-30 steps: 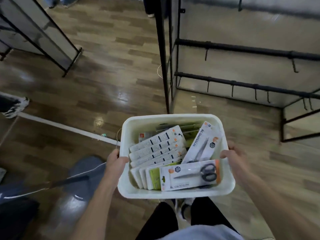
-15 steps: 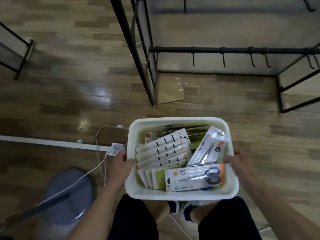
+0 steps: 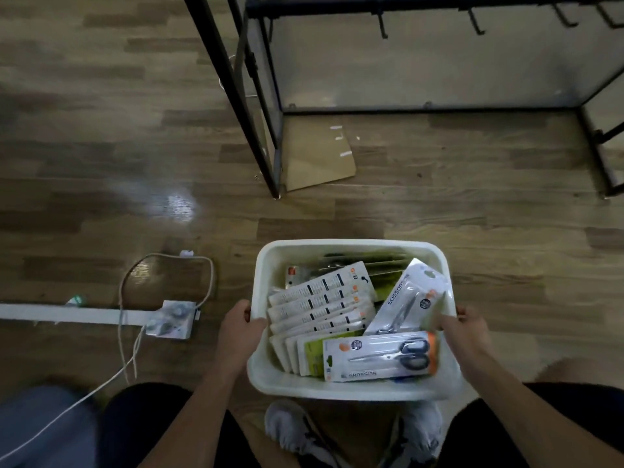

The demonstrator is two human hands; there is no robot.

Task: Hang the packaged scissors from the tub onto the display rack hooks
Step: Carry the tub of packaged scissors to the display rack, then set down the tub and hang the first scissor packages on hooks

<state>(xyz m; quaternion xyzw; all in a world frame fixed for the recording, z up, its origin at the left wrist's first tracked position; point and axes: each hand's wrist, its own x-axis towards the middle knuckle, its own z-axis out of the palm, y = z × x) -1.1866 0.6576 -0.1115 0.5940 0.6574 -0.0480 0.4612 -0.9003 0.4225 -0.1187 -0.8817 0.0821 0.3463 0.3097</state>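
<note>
Wood floor (image 3: 439, 214); tub (image 3: 347, 246) of packaged scissors (image 3: 380, 356) between both hands' grip

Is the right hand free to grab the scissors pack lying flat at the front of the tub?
Probably not yet: the right hand grips the tub rim, helping carry it. The scissors pack lies on top, uncovered, just beside that hand.

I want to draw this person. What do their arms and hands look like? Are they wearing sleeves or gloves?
No gloves: the left hand and right hand are bare. Both forearms are bare too, with no sleeves, watch or rings showing. Lower down you see dark trousers and light-coloured shoes.
</note>
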